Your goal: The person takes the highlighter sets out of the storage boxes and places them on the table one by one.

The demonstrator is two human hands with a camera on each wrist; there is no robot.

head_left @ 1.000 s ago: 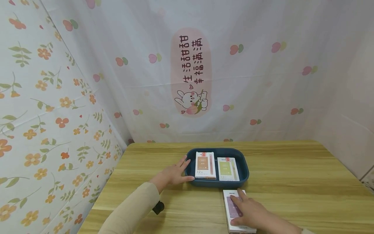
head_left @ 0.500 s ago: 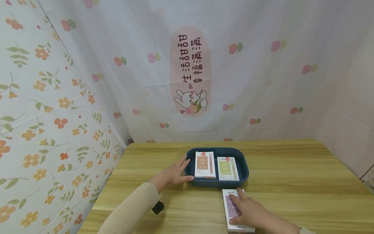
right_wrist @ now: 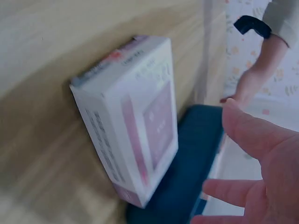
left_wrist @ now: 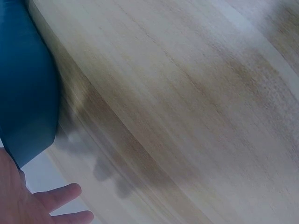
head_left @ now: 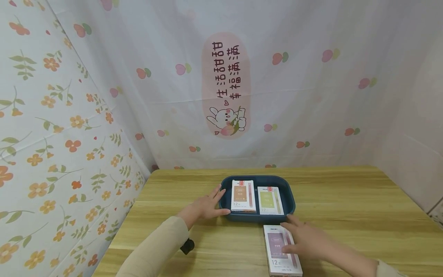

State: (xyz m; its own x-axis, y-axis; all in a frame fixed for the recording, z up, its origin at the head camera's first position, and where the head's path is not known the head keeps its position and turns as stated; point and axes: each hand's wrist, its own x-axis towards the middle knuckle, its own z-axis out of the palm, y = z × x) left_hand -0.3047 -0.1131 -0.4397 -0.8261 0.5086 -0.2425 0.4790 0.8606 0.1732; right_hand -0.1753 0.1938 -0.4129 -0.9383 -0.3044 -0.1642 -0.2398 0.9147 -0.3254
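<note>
My left hand [head_left: 206, 206] rests at the left end of a dark blue divided tray [head_left: 292, 196], fingers spread along its rim. Inside the tray, a white box with an orange-brown panel [head_left: 242, 196] lies in the left compartment. Another white box with a yellow-green panel [head_left: 269, 201] lies in the right one. On the table in front of the tray is a white box with a purple panel [head_left: 277, 246]. My right hand [head_left: 308, 239] hovers over that box's right side, thumb and fingers extended; in the right wrist view a gap separates the hand from the box [right_wrist: 135, 121].
The wooden table [head_left: 346, 215] carries everything. A white curtain [head_left: 311, 96] hangs behind its back edge and a flower-print cloth [head_left: 62, 154] on the left. A black wrist strap piece [head_left: 187, 246] shows beneath the left sleeve.
My right hand has lifted off the purple-panelled box and shifted right, uncovering more of the panel and lettering. The left hand and the tray have stayed put.
</note>
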